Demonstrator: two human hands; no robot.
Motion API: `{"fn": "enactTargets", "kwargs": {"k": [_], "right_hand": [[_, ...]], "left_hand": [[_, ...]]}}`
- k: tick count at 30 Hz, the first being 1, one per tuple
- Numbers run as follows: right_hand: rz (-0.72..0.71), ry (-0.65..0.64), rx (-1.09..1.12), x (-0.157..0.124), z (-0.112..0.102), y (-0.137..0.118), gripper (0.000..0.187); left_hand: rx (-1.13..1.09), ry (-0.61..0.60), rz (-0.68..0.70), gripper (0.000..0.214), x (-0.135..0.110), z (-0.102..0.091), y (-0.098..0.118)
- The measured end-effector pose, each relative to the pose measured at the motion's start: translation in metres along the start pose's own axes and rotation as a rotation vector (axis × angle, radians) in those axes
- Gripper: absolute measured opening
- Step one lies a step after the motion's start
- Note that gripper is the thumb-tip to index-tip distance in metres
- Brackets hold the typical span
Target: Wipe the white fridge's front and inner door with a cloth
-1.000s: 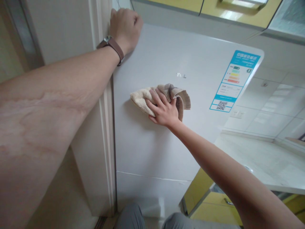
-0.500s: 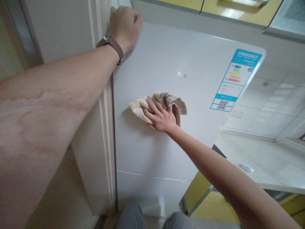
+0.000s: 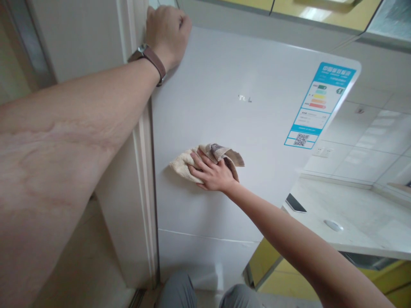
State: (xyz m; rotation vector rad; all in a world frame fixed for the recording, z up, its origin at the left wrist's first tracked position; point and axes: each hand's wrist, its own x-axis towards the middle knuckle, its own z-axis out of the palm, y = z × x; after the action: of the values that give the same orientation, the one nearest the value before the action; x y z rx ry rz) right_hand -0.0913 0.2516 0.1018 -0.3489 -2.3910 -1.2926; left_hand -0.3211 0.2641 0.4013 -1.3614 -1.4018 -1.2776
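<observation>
A beige and grey-brown cloth point(image 3: 184, 167) lies bunched against the white refrigerator door point(image 3: 263, 124), left of its middle. My right hand point(image 3: 213, 171) presses it flat there, fingers spread over the fabric, and a loose corner folds up above the wrist. At the refrigerator's top left corner, my left hand point(image 3: 167, 32) is curled into a fist, resting between the door and the white door frame. The palm side is hidden, so any object inside the fist cannot be made out. A brown-strapped watch point(image 3: 150, 60) sits on the left wrist.
A blue and white energy label point(image 3: 321, 105) is stuck on the refrigerator's right side. Yellow cabinets point(image 3: 324, 15) hang above. To the right, a pale countertop point(image 3: 359, 226) carries a dark flat object point(image 3: 295, 203). The door frame point(image 3: 144, 192) borders the left.
My right hand has slid the cloth downward and slightly left on the refrigerator door. The left fist stays in the same place.
</observation>
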Motion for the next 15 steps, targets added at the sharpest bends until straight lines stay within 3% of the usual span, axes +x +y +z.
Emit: {"fn": "enactTargets", "kwargs": {"k": [15], "right_hand": [[-0.121,0.059,0.051,-0.022,0.024,-0.033,0.045]], "left_hand": [[-0.04,0.016,-0.007,0.046,0.0,0.001,0.001]]}}
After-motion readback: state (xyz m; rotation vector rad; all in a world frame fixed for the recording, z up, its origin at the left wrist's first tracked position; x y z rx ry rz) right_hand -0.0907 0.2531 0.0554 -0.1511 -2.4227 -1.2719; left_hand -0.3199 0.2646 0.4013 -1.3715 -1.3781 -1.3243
